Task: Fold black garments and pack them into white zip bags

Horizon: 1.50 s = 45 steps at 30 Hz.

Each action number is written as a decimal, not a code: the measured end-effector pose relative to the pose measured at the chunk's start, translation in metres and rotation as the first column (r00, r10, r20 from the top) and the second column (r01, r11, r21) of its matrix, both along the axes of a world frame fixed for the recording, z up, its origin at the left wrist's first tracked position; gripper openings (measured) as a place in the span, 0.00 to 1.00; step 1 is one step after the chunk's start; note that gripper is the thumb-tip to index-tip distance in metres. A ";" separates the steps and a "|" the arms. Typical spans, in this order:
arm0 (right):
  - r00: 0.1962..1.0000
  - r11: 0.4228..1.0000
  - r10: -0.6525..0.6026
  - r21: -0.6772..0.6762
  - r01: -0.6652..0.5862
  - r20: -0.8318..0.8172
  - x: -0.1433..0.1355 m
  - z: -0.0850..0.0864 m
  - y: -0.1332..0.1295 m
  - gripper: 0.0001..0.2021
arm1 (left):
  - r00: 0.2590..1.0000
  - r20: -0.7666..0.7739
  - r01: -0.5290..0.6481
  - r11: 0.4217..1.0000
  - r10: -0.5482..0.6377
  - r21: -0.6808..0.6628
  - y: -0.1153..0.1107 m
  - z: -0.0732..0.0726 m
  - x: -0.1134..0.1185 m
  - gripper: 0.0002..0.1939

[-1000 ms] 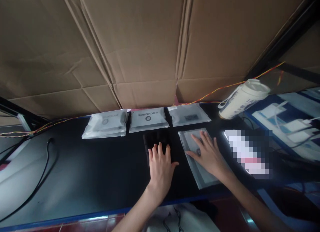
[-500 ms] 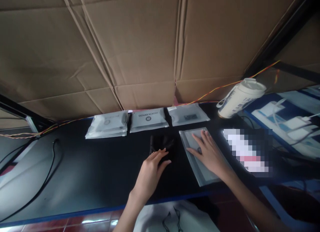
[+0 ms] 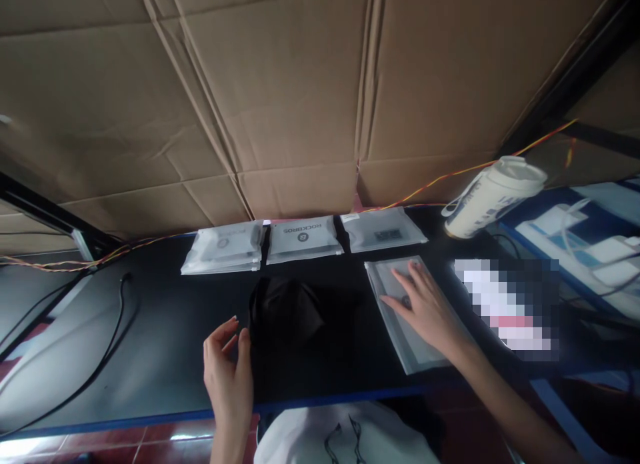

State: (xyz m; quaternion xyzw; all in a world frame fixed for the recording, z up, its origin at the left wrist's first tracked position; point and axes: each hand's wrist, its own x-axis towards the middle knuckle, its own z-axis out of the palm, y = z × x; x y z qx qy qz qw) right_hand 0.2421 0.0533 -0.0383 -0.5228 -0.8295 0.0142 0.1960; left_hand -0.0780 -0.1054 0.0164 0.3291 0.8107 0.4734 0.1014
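A crumpled piece of black cloth (image 3: 287,311) lies on the black table in front of me, its exact kind hard to make out. Just left of it is my left hand (image 3: 227,367), fingers loosely curled and thumb apart, with nothing visible in the grasp. The thumb is close to the cloth's left edge; whether they touch I cannot tell. My right hand (image 3: 425,307) rests with spread fingers on a flat frosted zip bag (image 3: 395,337), covering part of its round logo.
Along the back lie frosted bags: a left one (image 3: 225,245), a ROCKBROS-printed middle one (image 3: 304,239) and a labelled right one (image 3: 384,229). A white tumbler (image 3: 495,197) stands back right, near a blurred-out device (image 3: 505,311). A black cable (image 3: 113,331) crosses the left side.
My left hand has moved left and away from above the cloth. The black cloth has shifted left and looks more spread out. My right hand stays on the bag.
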 end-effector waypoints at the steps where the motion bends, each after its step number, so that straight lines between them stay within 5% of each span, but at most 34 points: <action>1: 1.000 1.000 0.012 0.015 -0.011 -0.018 -0.001 0.001 0.000 0.32 | 0.997 -0.081 0.015 1.000 -0.016 -0.011 0.000 0.001 0.003 0.16; 4: 0.994 0.996 0.059 0.070 -0.053 -0.089 -0.003 0.005 -0.002 0.26 | 0.943 -0.280 0.183 0.983 -0.181 -0.022 0.009 0.000 0.018 0.12; 8: 0.980 0.989 0.109 0.122 -0.089 -0.165 -0.008 0.015 -0.005 0.15 | 0.718 -0.466 0.455 0.855 -0.518 -0.249 0.029 -0.006 0.045 0.10; 11: 0.966 0.986 0.130 0.129 -0.103 -0.223 -0.012 0.028 -0.011 0.09 | 0.590 -0.538 0.450 0.798 -0.603 -0.400 0.041 -0.008 0.060 0.12; 19: 0.915 0.970 0.241 0.054 -0.236 -0.324 -0.034 0.047 -0.028 0.06 | 0.450 -0.497 0.439 0.669 -0.742 -0.600 0.060 0.004 0.082 0.32; 27: 0.918 0.917 0.351 -0.130 -0.376 -0.183 -0.042 0.063 -0.024 0.07 | 0.263 -0.509 0.362 0.573 -0.819 -0.735 0.078 0.007 0.092 0.19; 34: 0.915 0.908 0.401 -0.154 -0.389 0.051 -0.052 0.060 -0.017 0.03 | 0.306 -0.396 0.496 0.500 -0.866 -0.710 0.114 0.006 0.102 0.08; 38: 0.919 0.914 0.386 -0.171 -0.369 0.078 -0.051 0.056 -0.013 0.04 | 0.366 -0.344 0.581 0.501 -0.865 -0.641 0.123 0.018 0.076 0.10; 43: 0.924 0.911 0.381 -0.188 -0.368 0.041 -0.052 0.058 -0.009 0.03 | 0.562 -0.356 0.518 0.653 -0.747 -0.552 0.103 0.034 0.007 0.16; 45: 0.925 0.912 0.377 -0.189 -0.363 0.044 -0.054 0.060 -0.007 0.03 | 0.697 -0.366 0.436 0.770 -0.616 -0.466 0.084 0.035 -0.025 0.19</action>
